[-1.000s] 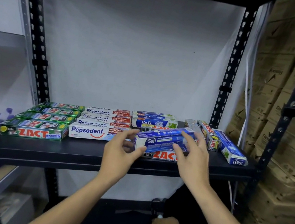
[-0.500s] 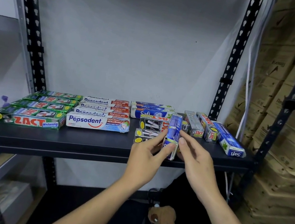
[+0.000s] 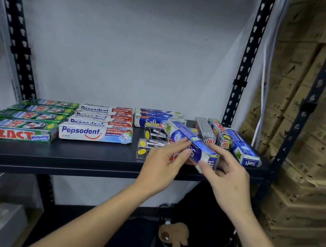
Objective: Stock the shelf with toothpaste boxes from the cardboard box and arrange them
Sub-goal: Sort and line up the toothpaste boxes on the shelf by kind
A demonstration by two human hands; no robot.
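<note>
My left hand (image 3: 159, 167) pinches a blue Safi box (image 3: 182, 133) at its middle; my right hand (image 3: 229, 178) grips its near end. The box is held tilted just above the shelf (image 3: 85, 161), right of centre, near the front edge. Step in hand, as I judge it: arranging. Next move: level the box and seat it on the Safi stack (image 3: 154, 119) at the back edge without disturbing the loose boxes (image 3: 216, 136) toward the right end.

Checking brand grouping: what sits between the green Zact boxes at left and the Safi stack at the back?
Head view: rows of white Pepsodent boxes lie between the green Zact boxes and the Safi stack.
</note>
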